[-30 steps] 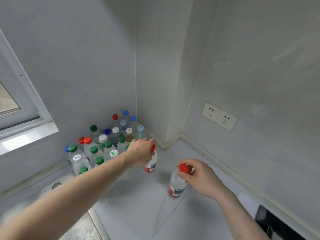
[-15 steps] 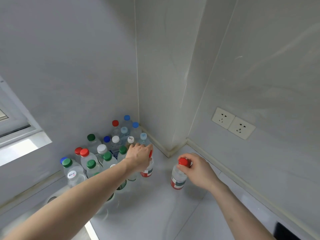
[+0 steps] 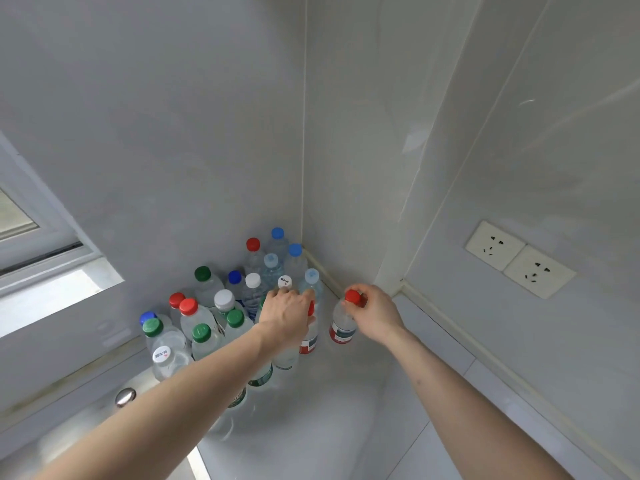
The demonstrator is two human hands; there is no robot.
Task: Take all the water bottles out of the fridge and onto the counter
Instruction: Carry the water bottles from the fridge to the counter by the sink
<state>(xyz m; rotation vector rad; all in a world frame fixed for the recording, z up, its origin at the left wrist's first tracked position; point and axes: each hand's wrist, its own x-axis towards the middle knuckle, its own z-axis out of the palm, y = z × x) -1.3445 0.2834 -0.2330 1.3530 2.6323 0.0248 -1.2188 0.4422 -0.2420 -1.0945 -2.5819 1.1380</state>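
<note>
The left hand [image 3: 285,311] curls over the top of a red-capped bottle [image 3: 309,336], its fingers wrapped round the neck so that only a sliver of red cap and the red-and-grey label below show. The right hand [image 3: 375,315] pinches the red cap of a second bottle [image 3: 341,325] between thumb and fingers; that bottle stands upright on the pale surface [image 3: 332,420], just beside the left one and apart from the wall. Whether the left bottle's base rests on the surface is hard to tell, since the hand and wrist cover much of it. Behind and to the left of both hands, a crowd of water bottles [image 3: 221,306] with green, red, blue and white caps stands packed into the corner. A double wall socket [image 3: 519,259] sits on the right wall, and a window frame [image 3: 52,251] shows at the left edge.
</note>
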